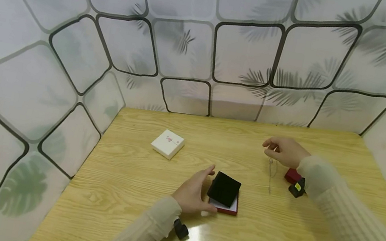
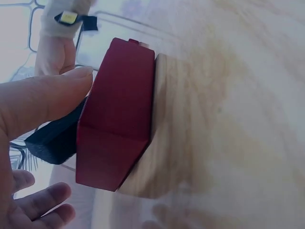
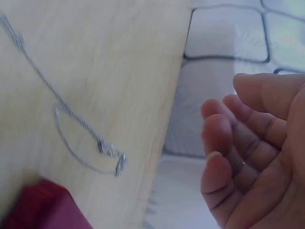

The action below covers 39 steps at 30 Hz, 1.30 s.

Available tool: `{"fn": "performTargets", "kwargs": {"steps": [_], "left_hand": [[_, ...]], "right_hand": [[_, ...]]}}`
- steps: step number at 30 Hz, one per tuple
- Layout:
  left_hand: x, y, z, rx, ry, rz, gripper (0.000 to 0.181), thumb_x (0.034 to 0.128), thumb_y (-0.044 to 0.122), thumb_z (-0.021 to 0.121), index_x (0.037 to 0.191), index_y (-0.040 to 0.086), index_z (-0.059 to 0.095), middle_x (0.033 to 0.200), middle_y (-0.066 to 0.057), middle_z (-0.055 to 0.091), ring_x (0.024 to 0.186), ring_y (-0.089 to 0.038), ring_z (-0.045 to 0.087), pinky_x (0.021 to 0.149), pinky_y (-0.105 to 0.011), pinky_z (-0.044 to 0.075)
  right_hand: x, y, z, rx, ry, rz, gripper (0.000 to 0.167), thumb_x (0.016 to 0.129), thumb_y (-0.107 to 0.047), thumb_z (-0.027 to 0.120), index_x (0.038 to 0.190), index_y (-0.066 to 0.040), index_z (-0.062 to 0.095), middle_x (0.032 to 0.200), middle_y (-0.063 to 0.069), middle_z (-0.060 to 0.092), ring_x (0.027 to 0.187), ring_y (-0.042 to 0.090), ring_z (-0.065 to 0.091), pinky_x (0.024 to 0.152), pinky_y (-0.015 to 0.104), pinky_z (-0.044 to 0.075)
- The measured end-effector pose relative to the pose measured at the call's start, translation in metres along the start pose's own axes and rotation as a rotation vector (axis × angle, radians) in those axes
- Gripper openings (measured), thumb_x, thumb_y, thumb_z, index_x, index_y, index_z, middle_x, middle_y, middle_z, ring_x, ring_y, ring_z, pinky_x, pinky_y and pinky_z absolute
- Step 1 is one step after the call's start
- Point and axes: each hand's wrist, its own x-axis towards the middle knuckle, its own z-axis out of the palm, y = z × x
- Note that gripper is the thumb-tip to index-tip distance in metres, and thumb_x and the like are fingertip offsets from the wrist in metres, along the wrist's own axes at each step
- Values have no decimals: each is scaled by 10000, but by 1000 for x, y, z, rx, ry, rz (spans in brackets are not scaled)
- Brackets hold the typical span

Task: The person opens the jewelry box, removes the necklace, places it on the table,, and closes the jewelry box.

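Note:
A red box (image 1: 234, 208) with a white inside stands on the table, a black pad (image 1: 224, 189) lying tilted over it. My left hand (image 1: 195, 193) is at its left side, thumb and fingers spread; in the left wrist view the thumb rests by the edge of the red box (image 2: 116, 90) and the black pad (image 2: 55, 138). Whether they touch is unclear. Above a thin silver chain (image 1: 270, 177) hovers my right hand (image 1: 285, 151), its fingers loosely bent with nothing between them. The chain (image 3: 78, 121) lies on the table in the right wrist view.
A white box (image 1: 168, 143) sits at the back left of the wooden table (image 1: 122, 168). Beside my right wrist is a small dark red box (image 1: 292, 176), partly hidden by the wrist camera. Patterned curtains stand behind the table and at both sides.

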Motion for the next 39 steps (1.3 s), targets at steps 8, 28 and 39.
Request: {"fn": "performTargets", "kwargs": {"steps": [8, 28, 39], "left_hand": [[3, 5, -14, 70, -29, 24, 1159, 691, 397, 865, 1554, 174, 124, 1506, -18, 341, 1367, -200, 334, 1084, -406, 352], [8, 15, -29, 244, -66, 194, 1107, 671, 417, 871, 1537, 180, 222, 1534, -7, 294, 1377, -179, 323, 1068, -354, 377], [8, 18, -29, 259, -89, 197, 1062, 692, 407, 860, 1528, 175, 249, 1513, -30, 329, 1368, -194, 337, 1070, -363, 375]], "right_hand": [[-29, -22, 22, 109, -57, -56, 507, 910, -384, 660, 1281, -61, 538, 1140, 101, 601, 870, 132, 592, 762, 356, 515], [-47, -56, 98, 244, -224, -80, 981, 761, -432, 804, 1458, 12, 275, 1396, 162, 386, 932, 186, 521, 800, 341, 465], [-48, -68, 109, 282, -203, -190, 929, 735, -415, 829, 1418, -24, 334, 1193, 70, 473, 900, 246, 503, 744, 284, 435]]}}
